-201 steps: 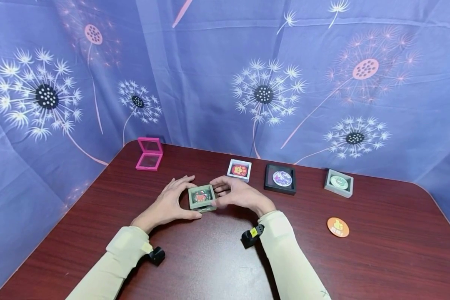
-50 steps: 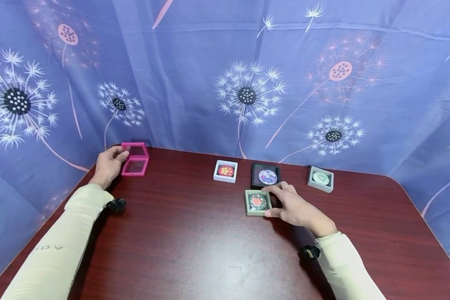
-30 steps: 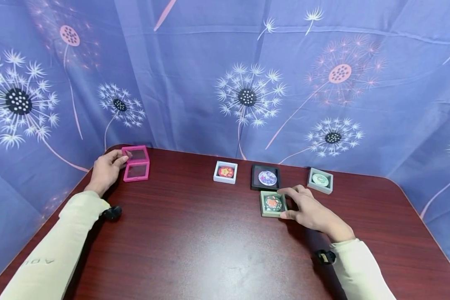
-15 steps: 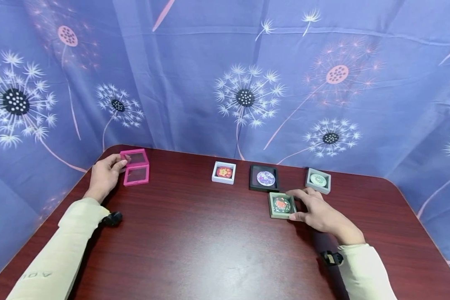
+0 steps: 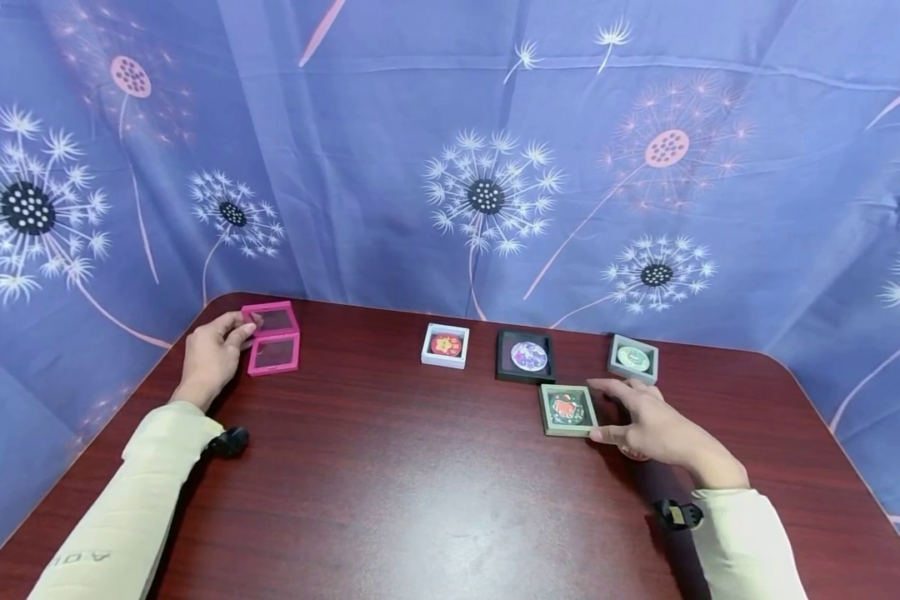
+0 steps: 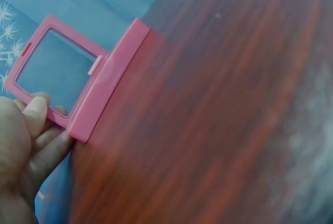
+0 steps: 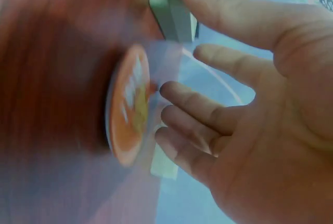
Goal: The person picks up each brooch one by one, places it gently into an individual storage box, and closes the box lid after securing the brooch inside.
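Observation:
In the head view my left hand (image 5: 213,354) is at the far left, pinching the raised lid of a pink hinged display case (image 5: 273,353). The left wrist view puts my thumb before the clear lid (image 6: 56,70) and fingers behind it. My right hand (image 5: 663,425) stands beside a green square display case (image 5: 567,410) holding a round badge with a red design. In the right wrist view the thumb meets the green case (image 7: 174,11) at its edge, while the other fingers extend apart from it. Below that hand lies an orange round badge (image 7: 128,104), mostly hidden in the head view.
Along the table's back stand a white case (image 5: 445,346) with a red badge, a black case (image 5: 525,357) with a purple-white badge, and a grey case (image 5: 633,358) with a pale green badge. A blue dandelion-print curtain (image 5: 360,167) hangs behind the brown table (image 5: 390,483).
The right hand has slid the green case rightward from between both hands, past the black case's front. The left hand has gone to the pink case, whose lid tilts further back.

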Demonstrator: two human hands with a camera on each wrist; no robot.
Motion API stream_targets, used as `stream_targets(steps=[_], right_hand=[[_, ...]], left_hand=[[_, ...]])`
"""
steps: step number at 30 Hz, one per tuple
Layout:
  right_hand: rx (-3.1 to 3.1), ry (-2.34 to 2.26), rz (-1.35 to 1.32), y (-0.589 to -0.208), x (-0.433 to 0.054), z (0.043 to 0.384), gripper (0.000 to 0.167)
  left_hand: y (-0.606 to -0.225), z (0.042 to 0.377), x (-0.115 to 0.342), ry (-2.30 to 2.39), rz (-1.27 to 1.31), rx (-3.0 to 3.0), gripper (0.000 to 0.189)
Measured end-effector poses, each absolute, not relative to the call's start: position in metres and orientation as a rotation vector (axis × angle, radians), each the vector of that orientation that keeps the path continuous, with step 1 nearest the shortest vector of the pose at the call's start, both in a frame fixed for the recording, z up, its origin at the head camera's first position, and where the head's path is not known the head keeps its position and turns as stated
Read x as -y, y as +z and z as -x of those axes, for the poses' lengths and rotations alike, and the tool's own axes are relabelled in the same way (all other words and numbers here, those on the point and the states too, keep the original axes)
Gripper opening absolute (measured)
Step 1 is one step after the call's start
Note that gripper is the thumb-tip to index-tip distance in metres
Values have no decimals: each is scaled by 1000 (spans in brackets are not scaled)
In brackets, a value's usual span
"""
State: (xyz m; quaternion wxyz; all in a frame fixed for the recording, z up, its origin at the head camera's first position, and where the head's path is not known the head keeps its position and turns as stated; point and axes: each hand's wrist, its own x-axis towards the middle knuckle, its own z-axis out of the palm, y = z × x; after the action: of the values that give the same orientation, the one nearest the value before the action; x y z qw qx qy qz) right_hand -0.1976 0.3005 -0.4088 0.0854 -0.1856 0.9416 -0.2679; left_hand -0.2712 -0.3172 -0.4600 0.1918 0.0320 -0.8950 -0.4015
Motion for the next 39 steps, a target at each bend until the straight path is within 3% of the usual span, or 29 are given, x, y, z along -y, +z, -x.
stream_targets(steps=[19, 39], right_hand=[[-2905, -429, 452, -395, -325, 197, 53], [-2886, -396, 398, -399, -320, 196, 50]], left_hand=[[-462, 259, 290, -1200, -50, 2487, 22], [-460, 242, 244, -1280, 33, 2554, 20]])
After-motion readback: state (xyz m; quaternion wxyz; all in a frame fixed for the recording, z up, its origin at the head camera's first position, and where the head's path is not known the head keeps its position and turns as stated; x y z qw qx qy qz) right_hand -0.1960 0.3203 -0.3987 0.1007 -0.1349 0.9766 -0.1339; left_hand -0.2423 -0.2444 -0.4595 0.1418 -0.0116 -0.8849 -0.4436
